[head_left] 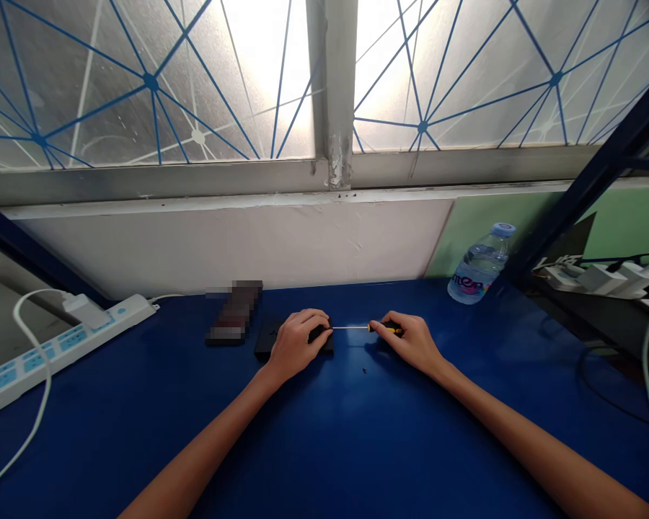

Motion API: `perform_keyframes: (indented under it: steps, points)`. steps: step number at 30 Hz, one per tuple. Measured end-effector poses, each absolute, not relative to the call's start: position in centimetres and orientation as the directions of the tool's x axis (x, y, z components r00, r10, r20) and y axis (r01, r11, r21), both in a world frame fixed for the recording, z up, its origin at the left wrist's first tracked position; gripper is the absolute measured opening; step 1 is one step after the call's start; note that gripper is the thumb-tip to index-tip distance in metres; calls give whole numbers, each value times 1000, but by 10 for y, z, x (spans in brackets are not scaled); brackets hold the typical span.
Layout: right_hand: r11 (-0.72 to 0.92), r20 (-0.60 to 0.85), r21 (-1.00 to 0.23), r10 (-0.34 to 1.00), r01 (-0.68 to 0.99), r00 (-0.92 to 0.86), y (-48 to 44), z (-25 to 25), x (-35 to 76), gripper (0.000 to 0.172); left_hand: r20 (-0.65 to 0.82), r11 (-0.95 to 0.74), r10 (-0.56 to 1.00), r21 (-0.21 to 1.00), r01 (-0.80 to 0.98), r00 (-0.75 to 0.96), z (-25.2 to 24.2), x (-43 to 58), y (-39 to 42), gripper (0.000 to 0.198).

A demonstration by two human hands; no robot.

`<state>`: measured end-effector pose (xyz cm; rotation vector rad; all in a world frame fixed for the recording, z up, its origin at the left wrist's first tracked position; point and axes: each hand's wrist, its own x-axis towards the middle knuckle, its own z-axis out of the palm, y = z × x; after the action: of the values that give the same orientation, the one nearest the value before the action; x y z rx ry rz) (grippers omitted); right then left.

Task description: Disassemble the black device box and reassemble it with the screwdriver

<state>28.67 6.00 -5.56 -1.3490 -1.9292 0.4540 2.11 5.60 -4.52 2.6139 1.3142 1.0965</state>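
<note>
In my right hand [414,339] is a screwdriver [351,328] with a yellow and black handle and a thin metal shaft, pointing left. Its tip reaches the fingertips of my left hand [298,339]. Those fingers are closed around a small black part [318,333], mostly covered, whose kind I cannot make out. Under and behind the left hand lies a flat black box [264,344], partly hidden. A tiny dark piece [364,370], perhaps a screw, lies on the blue table [324,447] between my forearms.
A dark, pixelated flat object [234,313] lies left of the box. A white power strip [65,346] with a plugged-in charger and cable runs along the left. At the back right stands a water bottle [479,265]. More plugs and cables [608,280] sit at far right.
</note>
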Motion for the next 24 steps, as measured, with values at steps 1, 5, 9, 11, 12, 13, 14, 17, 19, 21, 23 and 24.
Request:
perform_keyframes:
  steps: [1,5,9,11,12,13,14,17,19,21,23,24]
  points:
    - [388,359,-646,914,658,-187,60,-56,287,45,581,-647,709,311,696,400,-45,21,56,8]
    - [381,353,-645,917,662,-185,60,-56,286,43,580,-649,709,312,694,402,-46,21,57,7]
    - [387,357,-652,915,652,-187,60,-55,286,42,583,-653,706,315,689,402,-47,21,57,8]
    - [393,361,-652,913,648,-191,59,-55,286,43,584,-656,706,325,682,401,-47,20,57,8]
    - [394,361,-652,913,647,-192,59,-55,286,43,584,-656,707,331,678,399,-48,20,57,7]
    - [394,359,-653,913,646,-194,59,-55,286,43,581,-655,710,338,676,398,-48,20,58,7]
    - [394,356,-654,913,645,-197,59,-55,287,43,576,-653,715,344,675,398,-49,20,58,7]
    - [393,353,-656,914,644,-198,59,-55,287,42,560,-644,728,360,675,396,-49,19,58,5]
    - [396,357,-654,913,645,-198,59,-55,286,41,558,-642,731,367,673,393,-49,19,58,5]
    - [403,365,-648,909,646,-200,59,-55,286,41,556,-641,734,375,670,390,-48,19,58,4]
    - [408,371,-644,907,647,-202,59,-55,286,40,549,-639,738,383,667,392,-46,19,57,4]
    - [410,373,-643,905,646,-203,60,-55,286,40,545,-638,740,386,666,393,-46,19,57,5]
